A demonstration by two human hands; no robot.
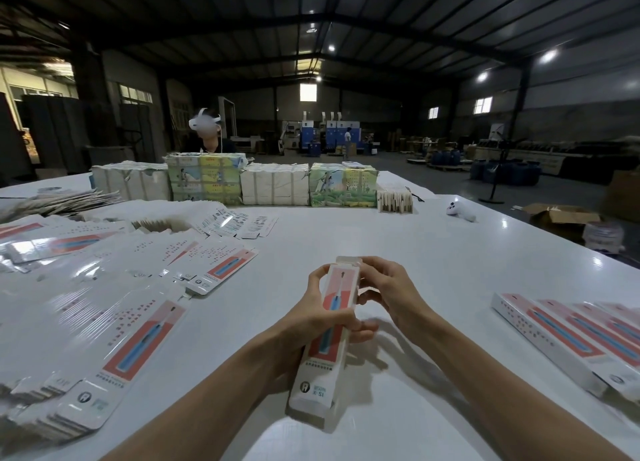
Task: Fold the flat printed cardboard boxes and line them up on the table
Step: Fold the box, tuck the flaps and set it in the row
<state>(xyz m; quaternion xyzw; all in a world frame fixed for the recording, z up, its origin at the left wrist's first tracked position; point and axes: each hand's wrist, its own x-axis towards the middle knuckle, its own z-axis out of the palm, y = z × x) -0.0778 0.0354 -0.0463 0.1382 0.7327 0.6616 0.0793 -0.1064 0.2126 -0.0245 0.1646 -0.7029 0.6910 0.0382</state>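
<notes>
A long white printed box (322, 367) with a red panel and a blue toothbrush picture is held above the white table (398, 249), its far end pointing away from me. My left hand (322, 308) grips its middle, fingers curled round the sides. My right hand (388, 287) pinches the far end by the open top flap. Several folded boxes (568, 339) lie side by side in a row at the right. Flat unfolded boxes (138, 343) lie in heaps across the left side.
Bundled stacks of printed cartons (273, 183) form a wall along the table's far edge, with a person behind them. A small white object (460, 211) lies at the far right. The table's right edge drops to a floor with an open cardboard carton (557, 215).
</notes>
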